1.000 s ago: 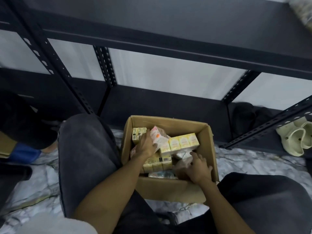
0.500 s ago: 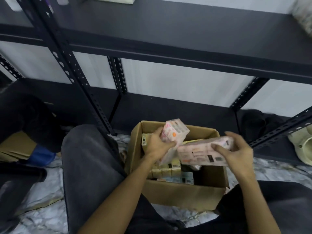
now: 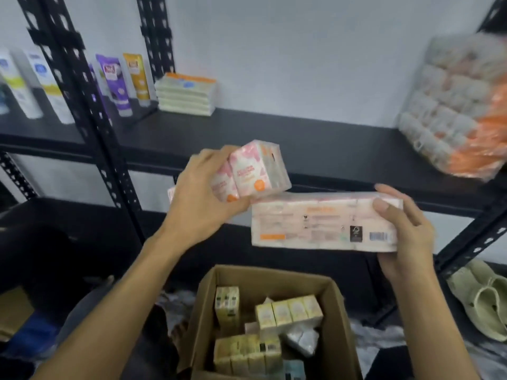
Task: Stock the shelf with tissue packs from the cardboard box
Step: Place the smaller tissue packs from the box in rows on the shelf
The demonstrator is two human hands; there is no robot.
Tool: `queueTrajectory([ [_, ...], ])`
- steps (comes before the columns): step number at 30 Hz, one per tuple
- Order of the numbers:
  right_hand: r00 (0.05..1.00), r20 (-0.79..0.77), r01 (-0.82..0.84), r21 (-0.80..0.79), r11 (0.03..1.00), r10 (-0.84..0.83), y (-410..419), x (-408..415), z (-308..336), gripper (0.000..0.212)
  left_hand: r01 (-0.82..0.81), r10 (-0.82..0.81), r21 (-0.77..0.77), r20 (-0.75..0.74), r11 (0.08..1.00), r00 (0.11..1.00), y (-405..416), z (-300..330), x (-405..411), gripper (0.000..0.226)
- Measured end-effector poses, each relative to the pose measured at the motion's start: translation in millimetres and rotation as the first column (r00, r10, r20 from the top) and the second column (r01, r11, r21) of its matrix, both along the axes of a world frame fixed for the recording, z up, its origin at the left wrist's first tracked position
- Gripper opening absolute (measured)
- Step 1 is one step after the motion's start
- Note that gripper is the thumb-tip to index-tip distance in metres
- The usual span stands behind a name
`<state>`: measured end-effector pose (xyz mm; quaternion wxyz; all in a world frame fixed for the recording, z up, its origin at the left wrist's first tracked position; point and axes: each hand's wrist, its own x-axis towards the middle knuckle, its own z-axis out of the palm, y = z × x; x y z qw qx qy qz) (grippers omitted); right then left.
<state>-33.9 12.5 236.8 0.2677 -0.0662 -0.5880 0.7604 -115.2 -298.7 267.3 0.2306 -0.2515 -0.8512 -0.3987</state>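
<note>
Lifting clear of open brown cardboard box (image 3: 340, 311): left hand (image 3: 197, 207) gripping short pink-white tissue pack (image 3: 255, 171), right hand (image 3: 403, 237) clasping long pink plastic-wrapped pack (image 3: 321, 223); both now above box, level with black metal shelf (image 3: 315, 138), ready for placing

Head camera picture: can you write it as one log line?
left hand: holds pink pack | right hand: holds long pack | both above box | shelf: not yet
</note>
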Motion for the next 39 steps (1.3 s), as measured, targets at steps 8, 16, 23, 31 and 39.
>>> queueTrajectory([
  [8, 0.987, -0.067, 0.140, -0.090, 0.986, -0.147, 40, -65, 58, 0.037, -0.127, 0.079, -0.237, -0.205, 0.963, 0.976, 25, 51, -96, 0.083],
  [16, 0.976, -0.121, 0.176, -0.033, 0.984, -0.179, 76, -94, 71, 0.037, -0.027, -0.034, -0.404, -0.143, 0.914, 0.989, 56, 26, -149, 0.085],
  [23, 0.960, 0.277, -0.092, 0.467, 0.880, -0.046, 99, -120, 60, 0.054, 0.058, -0.056, -0.397, 0.017, 0.916, 0.998, 50, 45, -179, 0.049],
  [31, 0.875, 0.006, 0.130, 0.960, 0.247, -0.484, 46, -170, 95, 0.046, -0.127, 0.186, -0.610, 0.034, 0.782, 0.982, 50, 42, -197, 0.078],
  [39, 0.827, -0.108, 0.055, 0.992, -0.112, -0.552, 29, -218, 60, 0.053, -0.137, 0.227, -0.631, 0.064, 0.763, 0.972, 53, 46, -214, 0.078],
])
